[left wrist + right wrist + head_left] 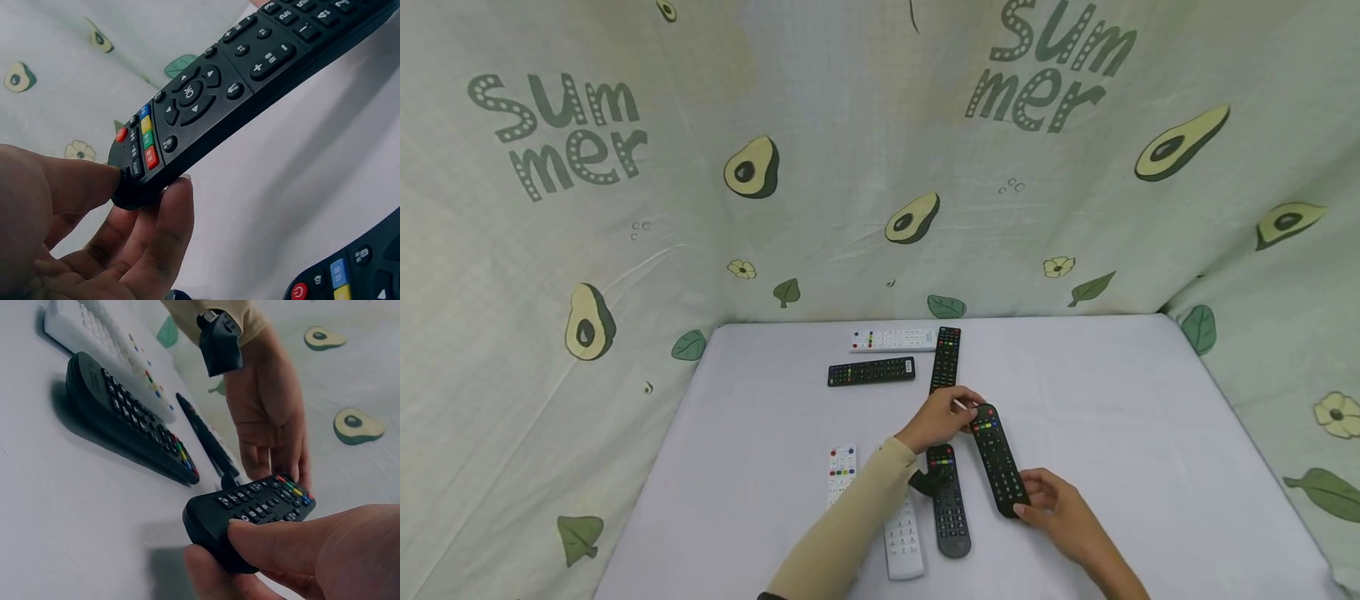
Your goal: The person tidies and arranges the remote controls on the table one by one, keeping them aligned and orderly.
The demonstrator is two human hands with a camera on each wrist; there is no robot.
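A black remote control (1000, 465) is held at both ends above the table, face up and slanted. My left hand (938, 419) pinches its top end, beside the red and coloured buttons, with the thumb on one side and fingers under it in the left wrist view. My right hand (1062, 510) grips the bottom end; in the right wrist view the thumb (281, 544) lies on its face and fingers sit below. A dark grey remote (952, 517) lies on the table just left of the held one, partly covered by the black device on the left wrist.
Farther back lie a white remote (893, 340), a black remote (871, 372) set crosswise and another black remote (946, 358) lengthwise. White remotes (904, 546) lie partly hidden under the left sleeve (850, 525). A printed cloth (835, 250) hangs behind the white table (737, 467).
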